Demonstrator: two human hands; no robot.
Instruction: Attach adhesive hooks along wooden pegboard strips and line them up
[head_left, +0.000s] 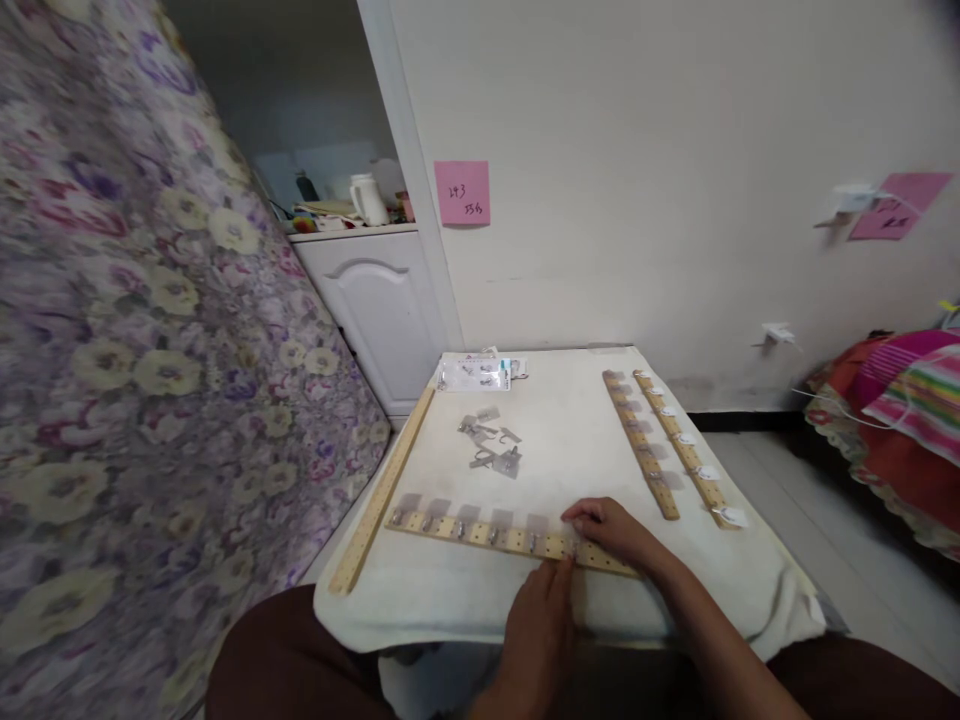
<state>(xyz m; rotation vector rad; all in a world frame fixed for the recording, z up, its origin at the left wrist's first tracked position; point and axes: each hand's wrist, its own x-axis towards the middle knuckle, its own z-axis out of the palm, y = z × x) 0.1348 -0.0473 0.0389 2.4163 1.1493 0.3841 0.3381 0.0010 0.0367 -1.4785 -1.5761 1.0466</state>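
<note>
A pale wooden strip [442,526] with rows of small holes lies crosswise near the table's front edge. Along it sit several metal hooks [461,528] with clear plastic squares [501,518] sticking out behind. My left hand [536,615] comes from below, its fingers closed together at the strip's near edge by the last hook. From the right, my right hand [611,530] reaches over the strip, fingers curled and pinched at the clear square of that same hook. The fingers partly hide this hook. Beyond the strip, loose clear-backed hooks [491,440] lie in a small pile.
Two strips with hooks, an inner strip [637,440] and an outer strip [694,460], lie on the right. A bare strip [382,490] runs along the left edge. Packaging [472,374] rests at the back left. A floral curtain [150,350] hangs at left; a wall [600,200] stands behind.
</note>
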